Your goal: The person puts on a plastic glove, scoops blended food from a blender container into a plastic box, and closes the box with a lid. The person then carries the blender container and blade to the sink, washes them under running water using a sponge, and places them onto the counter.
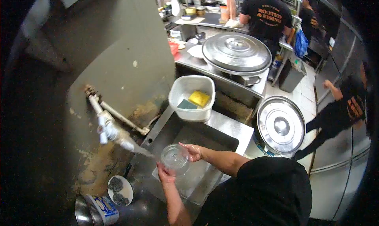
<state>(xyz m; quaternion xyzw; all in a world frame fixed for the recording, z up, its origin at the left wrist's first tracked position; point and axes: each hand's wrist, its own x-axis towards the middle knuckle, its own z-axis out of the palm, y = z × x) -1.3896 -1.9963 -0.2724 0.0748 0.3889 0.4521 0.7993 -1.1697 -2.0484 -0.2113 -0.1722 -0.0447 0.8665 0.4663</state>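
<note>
Over the metal sink (227, 139), a clear round container (175, 157) is held between both my hands. My left hand (166, 174) grips its lower left side, with fingers curled against the wall. On its right side, my right hand (192, 152) is closed on the rim. Water runs from the white wall tap (114, 132) towards the container's left side. Just behind the sink basin stands a white plastic tub (192, 114) with a yellow sponge (199, 98) and a dark green scouring pad (187, 104) inside.
A large lidded pot (237, 50) stands on the counter behind. Another metal lid (281, 125) covers a bin at right. Steel wool (115, 184) sits in a white bowl at lower left, near a labelled bucket (103, 209). Co-workers (268, 17) stand at the back and right.
</note>
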